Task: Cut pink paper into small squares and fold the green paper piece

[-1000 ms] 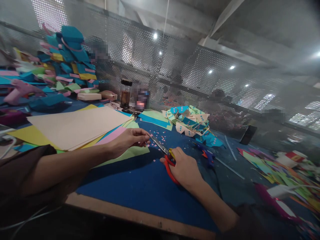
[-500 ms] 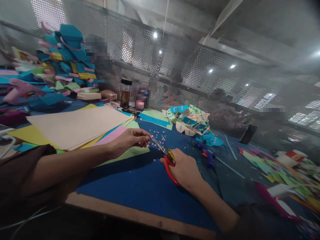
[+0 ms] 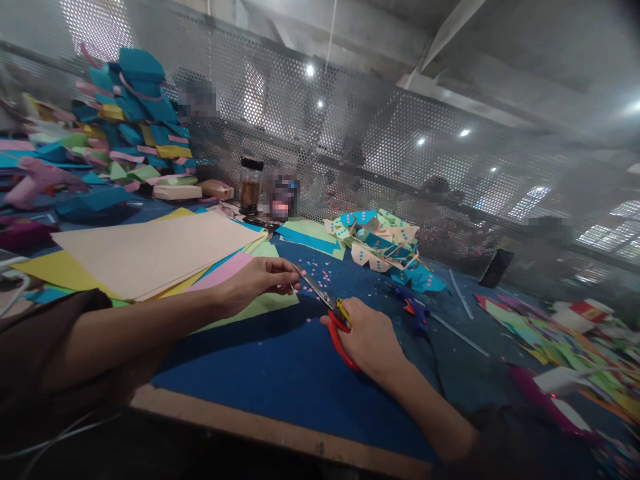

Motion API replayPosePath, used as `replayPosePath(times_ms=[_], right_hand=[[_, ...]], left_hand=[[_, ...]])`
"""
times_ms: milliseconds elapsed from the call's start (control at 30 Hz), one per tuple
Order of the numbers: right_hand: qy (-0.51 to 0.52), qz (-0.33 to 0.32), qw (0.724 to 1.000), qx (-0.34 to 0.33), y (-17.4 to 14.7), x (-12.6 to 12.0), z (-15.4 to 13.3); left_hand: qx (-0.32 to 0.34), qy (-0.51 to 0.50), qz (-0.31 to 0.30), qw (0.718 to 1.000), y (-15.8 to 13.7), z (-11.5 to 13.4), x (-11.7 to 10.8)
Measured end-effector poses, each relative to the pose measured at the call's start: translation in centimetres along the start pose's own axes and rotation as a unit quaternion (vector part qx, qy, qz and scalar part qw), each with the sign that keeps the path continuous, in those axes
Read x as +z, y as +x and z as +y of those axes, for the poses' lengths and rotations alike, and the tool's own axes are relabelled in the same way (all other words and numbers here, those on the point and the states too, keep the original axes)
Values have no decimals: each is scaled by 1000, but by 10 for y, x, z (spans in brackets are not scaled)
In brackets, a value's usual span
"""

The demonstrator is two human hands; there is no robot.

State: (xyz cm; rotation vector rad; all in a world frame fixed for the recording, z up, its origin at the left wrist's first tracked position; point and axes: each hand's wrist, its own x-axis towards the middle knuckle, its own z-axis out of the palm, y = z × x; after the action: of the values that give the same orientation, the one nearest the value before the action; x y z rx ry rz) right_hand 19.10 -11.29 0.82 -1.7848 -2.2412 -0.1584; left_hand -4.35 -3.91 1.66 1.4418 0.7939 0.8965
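My right hand (image 3: 367,333) is closed round the handles of red-handled scissors (image 3: 341,343). Their blades point up and left, and the tips meet the fingers of my left hand (image 3: 270,277). The left fingers are pinched together; what they hold is too small and too covered to make out. Tiny pink paper bits (image 3: 316,270) lie scattered on the blue tabletop (image 3: 250,373) around the blades. Under and behind my left hand is a light green sheet (image 3: 267,303), with a pink sheet (image 3: 220,272) partly below the wrist.
A paper stack (image 3: 155,250) lies left. Behind are a jar (image 3: 251,187) and dotted folded paper pieces (image 3: 383,240). A blue glue gun (image 3: 415,310) with a cord lies right, near a phone (image 3: 497,268), coloured paper strips (image 3: 555,333) and a power strip (image 3: 550,403). A pink glue gun (image 3: 43,180) sits far left.
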Motion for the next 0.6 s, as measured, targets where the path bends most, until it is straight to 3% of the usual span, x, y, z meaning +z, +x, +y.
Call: replayPosePath(times_ms=[600], right_hand=[[-17, 3, 1000, 1, 0, 1, 1]], left_hand=[[5, 18, -4, 1000, 0, -1, -2]])
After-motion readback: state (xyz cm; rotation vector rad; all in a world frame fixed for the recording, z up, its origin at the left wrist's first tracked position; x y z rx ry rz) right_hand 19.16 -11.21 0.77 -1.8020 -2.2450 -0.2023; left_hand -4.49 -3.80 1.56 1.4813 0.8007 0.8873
